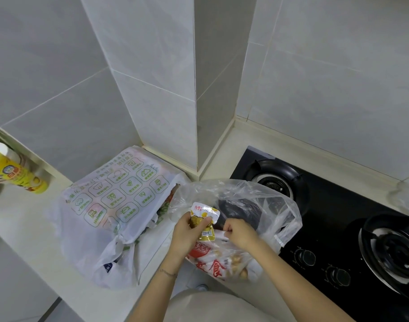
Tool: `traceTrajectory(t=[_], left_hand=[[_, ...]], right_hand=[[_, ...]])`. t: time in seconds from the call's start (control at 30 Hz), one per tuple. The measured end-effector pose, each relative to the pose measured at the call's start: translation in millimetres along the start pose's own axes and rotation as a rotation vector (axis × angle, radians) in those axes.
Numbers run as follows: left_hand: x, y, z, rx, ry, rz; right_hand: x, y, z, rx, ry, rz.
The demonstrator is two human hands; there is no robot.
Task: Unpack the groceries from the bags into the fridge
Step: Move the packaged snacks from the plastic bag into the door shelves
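Left hand point(187, 231) gripping yellow pouch point(204, 223), right hand point(239, 231) apparently pinching clear bag point(257, 196)

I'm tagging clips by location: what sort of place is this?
Most likely a home kitchen: a black gas hob set into a pale countertop, tiled walls, and grocery bags being unpacked beside it.

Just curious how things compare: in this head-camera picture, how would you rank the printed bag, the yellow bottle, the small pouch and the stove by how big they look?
1. Stove, though cut off by the frame edge.
2. Printed bag.
3. Yellow bottle, partly out of frame.
4. Pouch, in the left hand.

Bottle and pouch look close; the pouch is nearer the camera, so unsure.
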State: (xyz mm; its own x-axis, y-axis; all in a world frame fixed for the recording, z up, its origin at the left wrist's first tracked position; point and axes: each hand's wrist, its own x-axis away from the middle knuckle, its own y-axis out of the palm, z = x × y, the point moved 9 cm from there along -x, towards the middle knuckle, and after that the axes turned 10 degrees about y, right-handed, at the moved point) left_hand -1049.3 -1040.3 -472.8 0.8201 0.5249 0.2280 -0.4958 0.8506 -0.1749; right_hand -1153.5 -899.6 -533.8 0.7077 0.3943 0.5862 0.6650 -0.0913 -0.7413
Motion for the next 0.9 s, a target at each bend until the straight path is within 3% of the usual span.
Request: traceTrajectory(t=[0.33,0.67,0.9], left_hand=[[-8.2,11.8,5.7,0.133,-0.018,-0.048],[-14.9,48.0,29.5,0.139,0.003,-0.325],[-23.0,48.6,44.1,0.175,0.044,-0.338]], right_hand=[[25.9,-70.3,12.2,-0.395,0.021,0.34],[72.1,-95.7,27.1,-1.076,0.121,0.381],[95.4,-89.3,40.7,-1.258,0.192,0.393]])
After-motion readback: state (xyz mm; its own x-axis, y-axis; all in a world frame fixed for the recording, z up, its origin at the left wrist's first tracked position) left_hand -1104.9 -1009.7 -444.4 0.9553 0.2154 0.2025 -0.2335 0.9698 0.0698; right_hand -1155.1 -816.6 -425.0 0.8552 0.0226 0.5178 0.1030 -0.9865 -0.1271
